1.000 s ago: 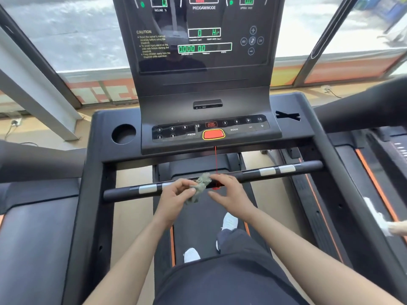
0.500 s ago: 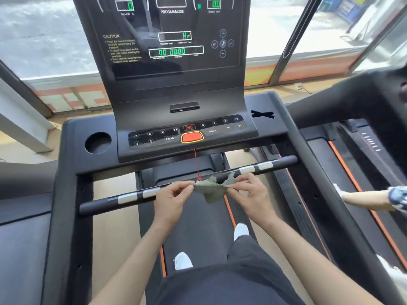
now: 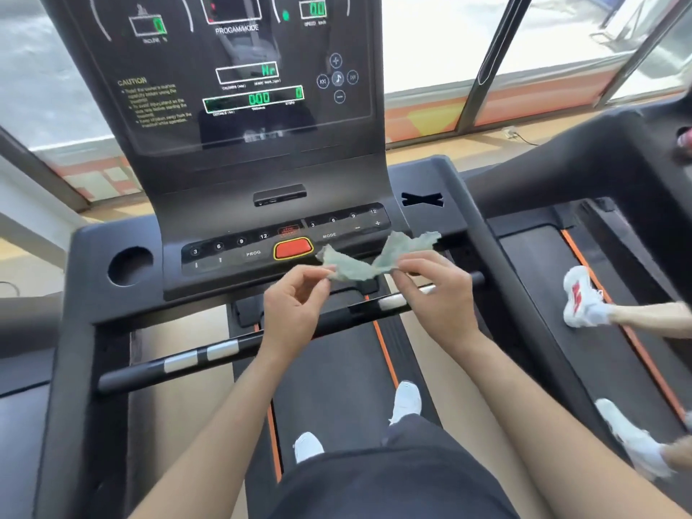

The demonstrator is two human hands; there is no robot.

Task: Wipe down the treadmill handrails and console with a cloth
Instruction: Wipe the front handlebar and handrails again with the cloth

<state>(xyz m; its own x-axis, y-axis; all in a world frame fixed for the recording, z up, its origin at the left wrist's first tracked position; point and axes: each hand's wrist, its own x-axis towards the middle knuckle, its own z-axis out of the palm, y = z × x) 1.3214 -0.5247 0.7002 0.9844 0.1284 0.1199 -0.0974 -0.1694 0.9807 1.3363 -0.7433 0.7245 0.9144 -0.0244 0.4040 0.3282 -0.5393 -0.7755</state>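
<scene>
Holding a crumpled pale green cloth [image 3: 355,265] spread between them, both hands hover just in front of the black treadmill console [image 3: 262,174], below its red oval button [image 3: 293,249]. The left hand [image 3: 296,312] pinches the cloth's left end between thumb and forefinger, its other fingers loosely curled. The right hand [image 3: 438,294] pinches the right end likewise, with a loose flap standing up above it. The black crossbar handrail with silver bands [image 3: 187,363] passes beneath both hands, on the person's side of the console. Whether the cloth touches the console's lower edge cannot be told
</scene>
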